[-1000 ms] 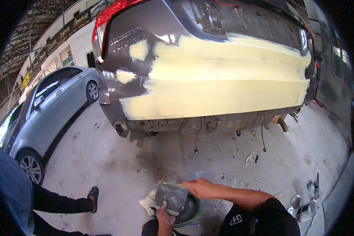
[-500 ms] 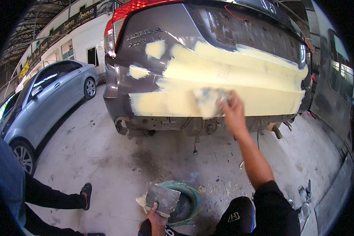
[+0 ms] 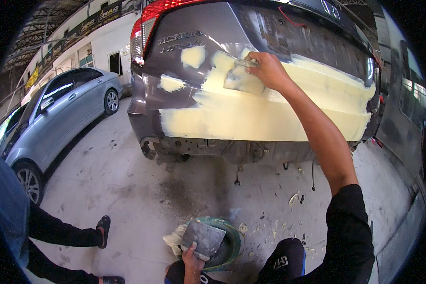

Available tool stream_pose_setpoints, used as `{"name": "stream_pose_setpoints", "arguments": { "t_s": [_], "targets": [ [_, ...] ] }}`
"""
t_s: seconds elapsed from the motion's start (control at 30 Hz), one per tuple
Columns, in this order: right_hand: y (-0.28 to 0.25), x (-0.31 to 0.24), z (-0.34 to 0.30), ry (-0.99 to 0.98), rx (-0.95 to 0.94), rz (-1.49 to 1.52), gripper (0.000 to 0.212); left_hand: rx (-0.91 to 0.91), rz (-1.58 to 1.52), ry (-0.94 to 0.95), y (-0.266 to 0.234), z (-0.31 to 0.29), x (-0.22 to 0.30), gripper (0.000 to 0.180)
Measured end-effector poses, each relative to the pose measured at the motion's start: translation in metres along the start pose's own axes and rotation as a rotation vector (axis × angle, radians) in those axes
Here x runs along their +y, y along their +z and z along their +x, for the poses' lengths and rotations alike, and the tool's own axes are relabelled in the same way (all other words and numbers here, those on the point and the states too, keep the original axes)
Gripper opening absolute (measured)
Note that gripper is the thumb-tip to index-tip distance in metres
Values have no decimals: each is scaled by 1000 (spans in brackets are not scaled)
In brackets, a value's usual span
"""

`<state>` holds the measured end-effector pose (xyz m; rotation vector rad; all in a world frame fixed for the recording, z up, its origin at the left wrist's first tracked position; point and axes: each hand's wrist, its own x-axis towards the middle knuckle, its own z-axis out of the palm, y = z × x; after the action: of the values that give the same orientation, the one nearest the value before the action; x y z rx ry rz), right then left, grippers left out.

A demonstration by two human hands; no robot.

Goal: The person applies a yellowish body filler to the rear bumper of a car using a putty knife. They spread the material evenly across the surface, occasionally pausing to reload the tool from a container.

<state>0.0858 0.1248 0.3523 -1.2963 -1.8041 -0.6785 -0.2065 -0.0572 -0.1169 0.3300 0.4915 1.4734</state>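
A dark grey car's tailgate (image 3: 144,92) fills the upper middle, its lower part coated in pale yellow body filler (image 3: 293,120). My right hand (image 3: 268,71) grips a flat, filler-smeared spreader (image 3: 241,83) by its upper edge. The spreader lies against the upper left of the coated area, below the rear glass opening. Low in front of me, my left hand (image 3: 192,257) holds a grey rectangular plate (image 3: 204,239) by its near edge. This plate is above a round green tub (image 3: 236,241), hiding part of it.
Pale crumpled material (image 3: 174,238) lies beside the tub. Scraps of filler (image 3: 296,198) dot the floor on the right. A person in dark trousers (image 3: 64,232) stands at the left. Behind them is a silver car (image 3: 64,99). A grey panel (image 3: 402,123) rises at the right.
My right hand has carried the spreader upward and slightly left, from the lower filler to its upper edge. My left hand and the plate have shifted slightly right.
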Motion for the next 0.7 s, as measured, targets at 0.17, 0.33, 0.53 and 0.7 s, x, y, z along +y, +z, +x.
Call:
{"name": "stream_pose_setpoints", "arguments": {
  "t_s": [0.17, 0.33, 0.53, 0.7],
  "targets": [
    [8, 2, -3, 77, 0, 85, 28, 14, 10, -15, 0, 0, -4, 58],
    [25, -12, 3, 132, 3, 51, 30, -26, 58, -30, -10, 5, 8, 55],
    [30, -17, -10, 189, 15, 94, 26, 39, 151, -192, -58, 22, -3, 49],
    [36, -27, -46, -123, 42, 364, 18, -30, 113, -223, -54, 29, -4, 49]
  ]
}}
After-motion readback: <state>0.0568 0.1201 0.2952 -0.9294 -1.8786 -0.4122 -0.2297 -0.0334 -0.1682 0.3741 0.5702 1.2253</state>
